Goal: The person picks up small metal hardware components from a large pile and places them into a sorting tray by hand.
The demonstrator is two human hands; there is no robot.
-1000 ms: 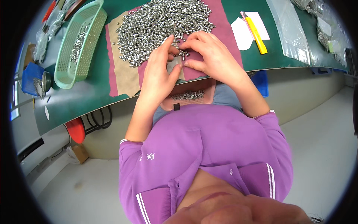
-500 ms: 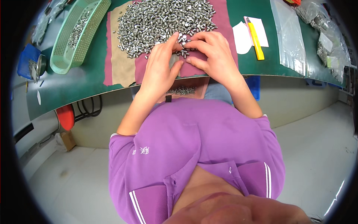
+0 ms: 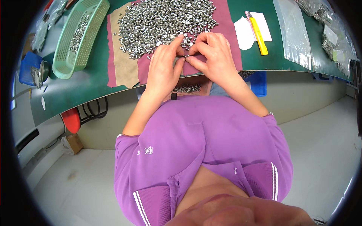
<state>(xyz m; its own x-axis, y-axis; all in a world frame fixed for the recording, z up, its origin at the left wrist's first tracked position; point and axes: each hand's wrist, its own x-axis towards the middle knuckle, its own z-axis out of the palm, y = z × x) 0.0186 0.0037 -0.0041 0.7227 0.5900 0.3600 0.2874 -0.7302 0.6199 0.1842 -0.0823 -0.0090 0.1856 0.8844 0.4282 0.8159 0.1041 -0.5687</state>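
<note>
A broad heap of small silver rivet-like metal pins (image 3: 162, 24) covers the cloth (image 3: 126, 67) on the bench. Both my hands work at the heap's near edge, thumbs facing each other. My left hand (image 3: 164, 67) has its thumb and forefinger apart, beside a few loose pins. Opposite it, the thumb and forefinger of my right hand (image 3: 215, 56) are drawn close together at a small metal pin (image 3: 187, 56); the fingertips partly hide it. My right hand's other fingers are curled.
At the left stand a long green basket (image 3: 60, 69) holding small metal parts and a blue bin (image 3: 28, 71). A yellow cutter knife (image 3: 258, 34) lies over white paper (image 3: 244, 35) at the right, near clear plastic bags (image 3: 294, 37). Below the bench edge is a pink tray (image 3: 205, 88) of metal parts.
My right thumb and forefinger have closed toward each other over a small pin. My left hand has shifted only slightly. The whole view has also shifted a little.
</note>
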